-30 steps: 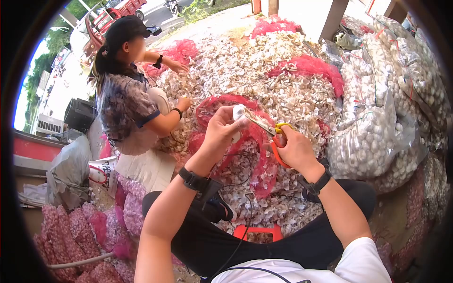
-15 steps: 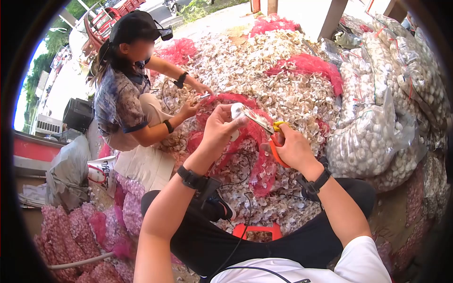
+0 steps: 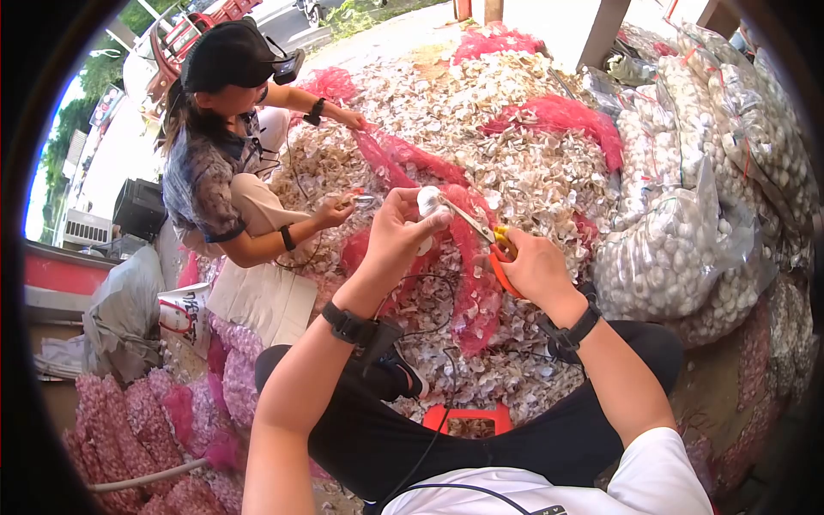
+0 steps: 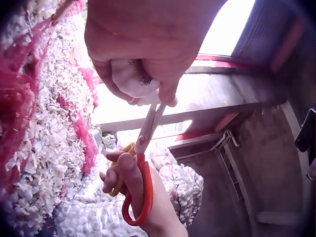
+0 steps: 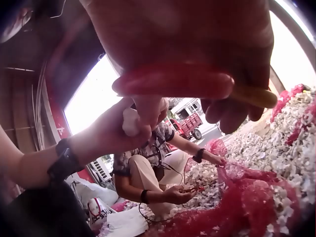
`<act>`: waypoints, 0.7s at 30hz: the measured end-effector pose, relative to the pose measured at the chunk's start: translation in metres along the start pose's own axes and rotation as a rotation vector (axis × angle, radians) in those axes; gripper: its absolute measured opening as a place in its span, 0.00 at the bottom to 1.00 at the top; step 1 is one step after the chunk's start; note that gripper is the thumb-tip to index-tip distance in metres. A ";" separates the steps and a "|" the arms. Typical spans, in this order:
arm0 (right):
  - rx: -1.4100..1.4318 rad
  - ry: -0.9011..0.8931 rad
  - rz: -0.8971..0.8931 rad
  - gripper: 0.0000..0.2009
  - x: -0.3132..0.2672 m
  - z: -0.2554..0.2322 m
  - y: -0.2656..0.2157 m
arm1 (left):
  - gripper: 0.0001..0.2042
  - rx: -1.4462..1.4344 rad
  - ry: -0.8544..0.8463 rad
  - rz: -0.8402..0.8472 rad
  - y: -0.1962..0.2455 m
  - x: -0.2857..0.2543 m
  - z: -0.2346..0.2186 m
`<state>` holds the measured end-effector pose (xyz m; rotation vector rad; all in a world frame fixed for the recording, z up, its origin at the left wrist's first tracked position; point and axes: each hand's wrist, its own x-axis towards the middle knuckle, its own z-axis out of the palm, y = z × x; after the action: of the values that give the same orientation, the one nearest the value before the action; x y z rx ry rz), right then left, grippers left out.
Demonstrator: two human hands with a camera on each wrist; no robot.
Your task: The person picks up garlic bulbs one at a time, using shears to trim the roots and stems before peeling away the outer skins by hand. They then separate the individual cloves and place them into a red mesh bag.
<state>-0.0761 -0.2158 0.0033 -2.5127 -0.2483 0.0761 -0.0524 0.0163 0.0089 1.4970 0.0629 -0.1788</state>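
The person's left hand [image 3: 402, 236] pinches a white garlic bulb [image 3: 429, 203] between thumb and fingers, raised above the heap near the middle of the scene. The right hand [image 3: 539, 268] grasps a pair of scissors [image 3: 487, 233], its fingers curled through the red-orange and yellow handles. The blades slant left toward the bulb, slightly parted in the left wrist view, and the tips appear to touch its right side. Another white piece shows just under the left thumb; what it is cannot be made out.

Beneath the hands lies crumpled red mesh [image 3: 476, 300], spread over a broad heap of pale husks [image 3: 421, 94] that reaches to the far side. On the right, clear bags [image 3: 661, 275] packed with white bulbs lean together. At the far left, a second person [image 3: 210, 163] in a dark cap bends over the heap; the farther hand holds an end of the mesh, while the nearer one holds a small object too indistinct to name. Pinkish mesh sacks [image 3: 142, 421] lie at the near left, next to pale sheeting [image 3: 262, 300]. A red stool [image 3: 500, 418] shows between the worker's knees.
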 end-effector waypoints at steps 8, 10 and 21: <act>0.426 -0.070 0.296 0.23 0.015 -0.009 0.009 | 0.24 -0.129 -0.042 -0.030 0.008 0.003 -0.002; 0.694 -0.095 0.331 0.20 0.018 -0.015 0.009 | 0.25 -0.078 -0.057 0.011 0.003 0.002 0.003; 1.211 -0.179 0.322 0.13 0.007 0.013 0.006 | 0.26 0.407 -0.233 0.293 -0.032 -0.015 0.040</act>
<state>-0.0697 -0.2117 -0.0104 -1.3119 0.1262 0.4368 -0.0750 -0.0246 -0.0172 1.8584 -0.3993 -0.1327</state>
